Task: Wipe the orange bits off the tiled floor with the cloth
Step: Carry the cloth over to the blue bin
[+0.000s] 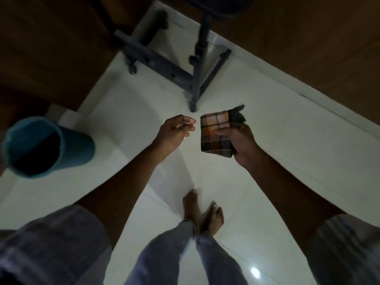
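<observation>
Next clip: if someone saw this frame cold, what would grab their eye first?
Probably the folded plaid cloth, held up in the right hand at mid-frame above the pale tiled floor. Just left of it the left hand hangs with loosely curled fingers, holding nothing clear. After that, the teal bin at the left edge and the dark stand on the floor ahead; no orange bits show on the tiles.

The cloth (218, 134) perhaps bears an orange stain; the bin (41, 147) interior is too dark.
</observation>
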